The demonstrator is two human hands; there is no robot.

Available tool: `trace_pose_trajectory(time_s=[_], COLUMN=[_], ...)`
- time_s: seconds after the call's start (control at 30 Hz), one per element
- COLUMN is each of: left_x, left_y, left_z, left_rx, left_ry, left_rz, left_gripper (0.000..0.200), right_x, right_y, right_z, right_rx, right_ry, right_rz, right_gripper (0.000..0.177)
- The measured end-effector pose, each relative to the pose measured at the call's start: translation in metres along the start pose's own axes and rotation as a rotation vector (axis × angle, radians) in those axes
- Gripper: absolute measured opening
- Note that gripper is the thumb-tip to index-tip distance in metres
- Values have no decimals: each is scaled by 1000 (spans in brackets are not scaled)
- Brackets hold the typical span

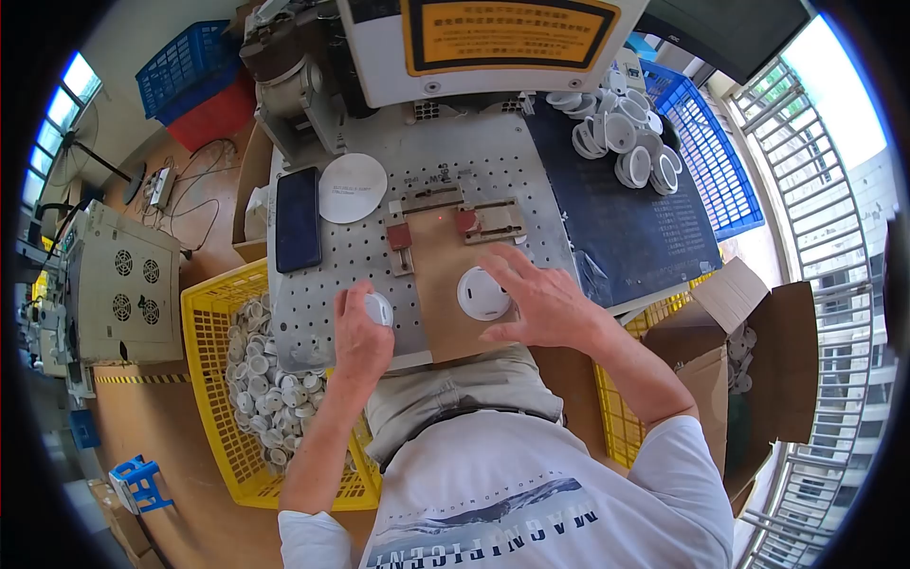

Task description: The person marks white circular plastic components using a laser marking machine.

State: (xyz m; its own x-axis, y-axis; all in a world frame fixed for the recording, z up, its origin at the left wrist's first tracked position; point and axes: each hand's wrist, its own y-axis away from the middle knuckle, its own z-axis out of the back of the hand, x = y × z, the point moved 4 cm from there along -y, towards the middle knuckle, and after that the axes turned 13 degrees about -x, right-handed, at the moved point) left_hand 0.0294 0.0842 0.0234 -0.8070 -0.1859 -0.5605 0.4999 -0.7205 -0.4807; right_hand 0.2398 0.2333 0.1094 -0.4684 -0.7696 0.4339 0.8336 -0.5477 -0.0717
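My left hand, at the front left of the perforated metal plate, is closed around a small white round plastic part, partly hidden by the fingers. My right hand has its thumb and fingers curled about the right side of another white round plastic part with a small dark slot. That part is over a brown board. Beyond it, a metal fixture with red blocks surrounds the board's far end, where a small red light dot shows.
A phone and a white disc lie at the plate's left. Many white parts are heaped on the dark mat. A yellow crate of white parts stands lower left, a cardboard box lower right. A machine housing overhangs the back.
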Motion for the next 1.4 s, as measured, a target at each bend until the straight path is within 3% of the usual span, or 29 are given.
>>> trace_pose_trajectory(time_s=[0.13, 0.2, 0.43, 0.5, 0.63, 0.9, 1.33, 1.4], left_x=[9, 3, 6, 1, 4, 3, 0, 4], left_y=[7, 4, 5, 4, 4, 3, 3, 2], left_z=[18, 18, 17, 20, 19, 19, 19, 23], left_rx=[-62, -74, -63, -99, -110, -116, -106, -78], left_ry=[-41, -88, -53, -83, -53, -69, -101, -15], left_rz=[-67, -109, -27, -131, -45, -95, -132, -37], left_gripper=[47, 47, 44, 45, 42, 41, 42, 36], right_x=[0, 5, 14, 19, 20, 16, 15, 17], right_y=[-6, -14, -26, -36, -50, -68, -83, -78], right_z=[-23, -22, -33, -32, -43, -55, -55, -47], right_rx=[100, -12, 3, -162, -158, -410, -452, -463], right_ry=[-86, -62, -178, -183, -207, -128, -47, -133], right_rz=[189, 51, 130, 113, 101, 137, 70, 53], right_gripper=[71, 71, 60, 55, 52, 47, 40, 42])
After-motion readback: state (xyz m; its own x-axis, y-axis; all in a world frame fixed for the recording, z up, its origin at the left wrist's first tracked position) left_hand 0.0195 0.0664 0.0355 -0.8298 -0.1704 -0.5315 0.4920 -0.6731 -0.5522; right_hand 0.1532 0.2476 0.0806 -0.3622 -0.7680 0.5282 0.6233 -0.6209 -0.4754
